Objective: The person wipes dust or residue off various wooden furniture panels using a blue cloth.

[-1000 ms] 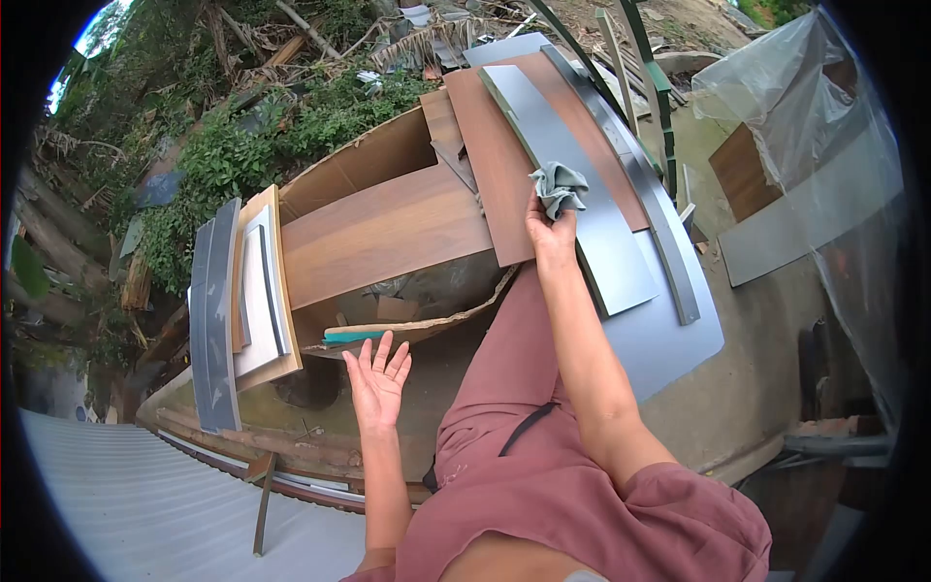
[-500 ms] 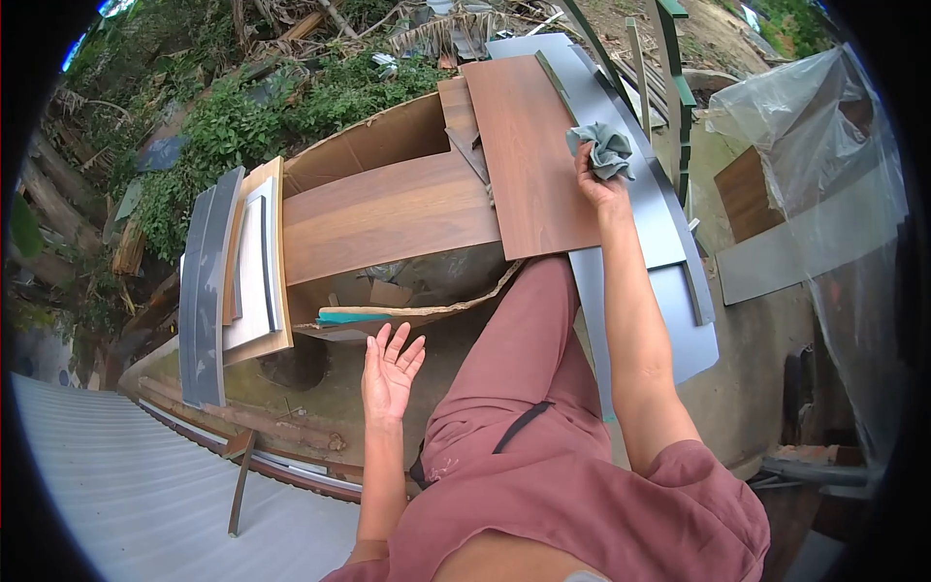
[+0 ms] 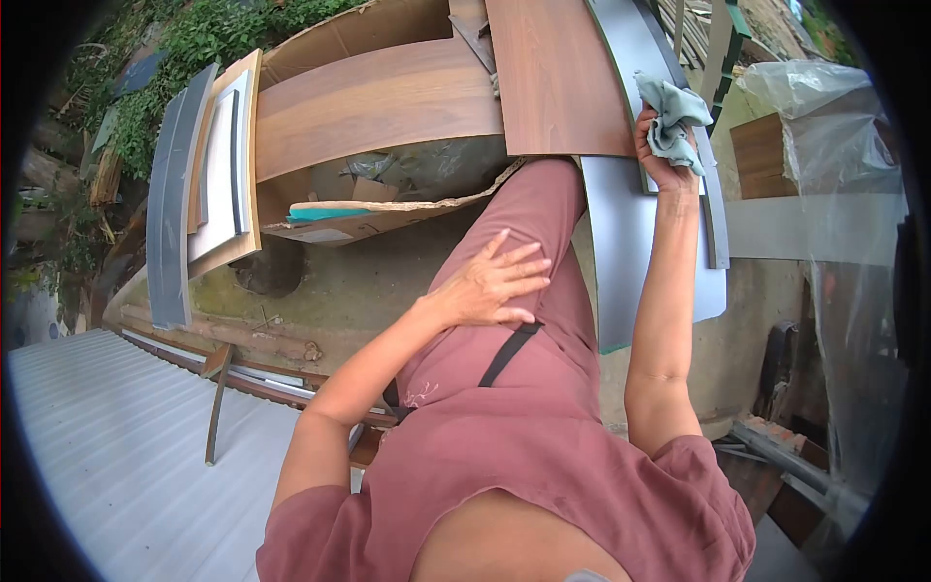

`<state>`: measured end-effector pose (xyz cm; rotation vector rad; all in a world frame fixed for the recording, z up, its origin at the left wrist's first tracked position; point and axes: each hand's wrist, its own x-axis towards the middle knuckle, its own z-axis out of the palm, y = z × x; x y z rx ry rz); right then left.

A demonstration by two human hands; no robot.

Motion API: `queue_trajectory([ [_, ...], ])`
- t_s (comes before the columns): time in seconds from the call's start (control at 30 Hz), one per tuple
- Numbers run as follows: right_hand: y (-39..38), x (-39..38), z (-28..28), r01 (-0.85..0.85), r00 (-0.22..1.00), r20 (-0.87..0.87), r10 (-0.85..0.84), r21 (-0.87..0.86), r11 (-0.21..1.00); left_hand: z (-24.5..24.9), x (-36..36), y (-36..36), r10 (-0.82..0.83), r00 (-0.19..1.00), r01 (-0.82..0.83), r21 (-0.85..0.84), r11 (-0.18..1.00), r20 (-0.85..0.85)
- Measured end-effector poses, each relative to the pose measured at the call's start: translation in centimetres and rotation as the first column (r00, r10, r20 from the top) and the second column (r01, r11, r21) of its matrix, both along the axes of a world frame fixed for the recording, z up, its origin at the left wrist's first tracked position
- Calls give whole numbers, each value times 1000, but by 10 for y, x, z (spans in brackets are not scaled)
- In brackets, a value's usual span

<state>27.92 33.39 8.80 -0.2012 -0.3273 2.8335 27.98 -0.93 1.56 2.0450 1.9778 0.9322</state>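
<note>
My right hand grips a crumpled grey-green cloth above the edge of the light grey panels. Just left of it lies a reddish-brown wood-grain board. Spread flat, my left hand rests on the thigh of my mauve trousers, near a black strap. Beyond that hand a torn cardboard box stands with a second wood-grain board across it.
Dark grey strips and a white panel lean at the box's left end. A corrugated roof sheet fills the lower left. Clear plastic sheeting hangs at right over another brown board. Green plants grow behind.
My left hand has come from the air beside the box onto my thigh. My right hand, still holding the cloth, has moved right, off the reddish-brown board. The view has tilted down.
</note>
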Motion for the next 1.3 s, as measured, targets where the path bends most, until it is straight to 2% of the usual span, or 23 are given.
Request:
queue_trajectory([
  [0.03, -1, 4, -3, 59, 997, 40, -60, 22, 998, -2, -34, 2, 245, 970, -245, -3, 970, 1],
  [0.07, -5, 10, 1, 51, 997, 54, -52, 17, 999, -10, -63, -2, 587, 805, -590, 9, 807, 86],
  [0.1, -9, 15, 4, 71, 997, 36, -71, 10, 997, -12, -87, -14, 682, 624, -751, 52, 658, 380],
  [0.13, -13, 19, 10, 52, 999, 12, -53, 50, 997, 1, -95, -22, 561, 437, -847, 111, 520, 703],
  [0.17, -17, 26, 12, 34, 999, -1, -34, 86, 996, 22, -92, -28, 473, 373, -886, 155, 438, 798],
  [0.23, -25, 30, 9, 16, 1000, 20, -18, 80, 997, 38, -76, -40, 408, 341, -844, 84, 530, 847],
  [0.3, -33, 21, 5, 0, 1000, 15, -1, 74, 997, 30, -46, -33, 279, 430, -679, 104, 727, 859],
  [0.37, -36, 14, -11, -82, 996, -19, 83, 70, 994, -6, -13, -37, 324, 533, -415, -93, 905, 781],
  [0.43, -47, 12, -14, -35, 999, 33, 31, 132, 991, -45, 5, -57, 570, 397, -451, -388, 804, 719],
  [0.47, -46, 10, -19, -45, 998, 38, 43, 55, 997, -65, 8, -70, 592, 391, -486, -387, 783, 705],
  [0.53, -60, 13, -9, -14, 998, 63, -1, 239, 971, -93, 6, -120, 725, -81, -501, -656, 564, 684],
  [0.63, -86, 10, 1, 28, 981, 142, -132, 571, 820, -62, 1, -174, 616, -375, -580, -694, 426, 692],
  [0.7, -88, 6, -18, -39, 984, 165, -64, 554, 832, -49, -14, -207, 455, -451, -719, -614, 325, 768],
  [0.87, -186, -11, -22, -153, 973, 229, 13, 609, 778, -21, -69, -267, 6, -327, -937, -324, -134, 945],
  [0.9, -203, -17, -22, -282, 918, 396, -1, 656, 700, -21, -80, -279, -61, -273, -943, -280, -179, 960],
  [0.93, -214, -24, -47, -290, 929, 370, -4, 736, 611, -13, -90, -286, -191, -229, -930, -272, -248, 955],
  [0.97, -210, -23, -97, -332, 917, 391, 78, 641, 692, -4, -100, -294, -314, -170, -909, -272, -317, 934],
  [1.0, -222, -20, -104, -378, 913, 393, 104, 726, 575, -1, -109, -307, -318, -153, -905, -262, -335, 935],
  [1.03, -236, -13, -87, -529, 826, 514, 232, 565, 633, -1, -117, -323, -460, -81, -840, -309, -446, 884],
  [1.07, -242, -10, -85, -502, 841, 450, 301, 439, 745, -5, -122, -341, -580, 11, -761, -369, -534, 815],
  [1.1, -244, -9, -84, -472, 856, 376, 354, 290, 833, -11, -125, -361, -578, 22, -756, -365, -543, 816],
  [1.17, -235, -15, -82, -514, 851, 340, 399, 386, 766, -31, -131, -406, -695, 224, -783, -298, -546, 684],
  [1.3, -235, -14, -76, -523, 838, 339, 427, 279, 805, -31, -149, -443, -656, 330, -864, -62, -499, 679],
])
